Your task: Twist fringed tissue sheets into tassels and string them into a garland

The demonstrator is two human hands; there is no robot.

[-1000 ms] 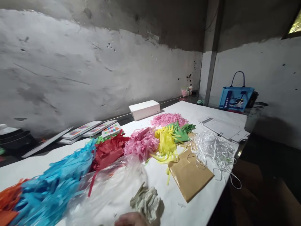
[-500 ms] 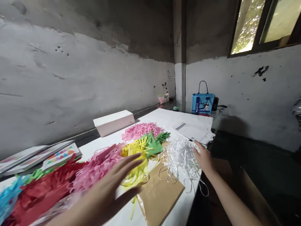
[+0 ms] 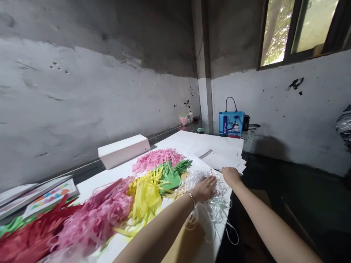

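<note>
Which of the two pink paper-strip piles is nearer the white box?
The far pink pile, behind the green strips; the near pink pile lies between the red strips and yellow strips.

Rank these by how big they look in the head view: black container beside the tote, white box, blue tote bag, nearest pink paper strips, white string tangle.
1. Nearest pink paper strips
2. White box and white string tangle: too close to rank, left hand covers some string
3. Blue tote bag
4. Black container
</note>
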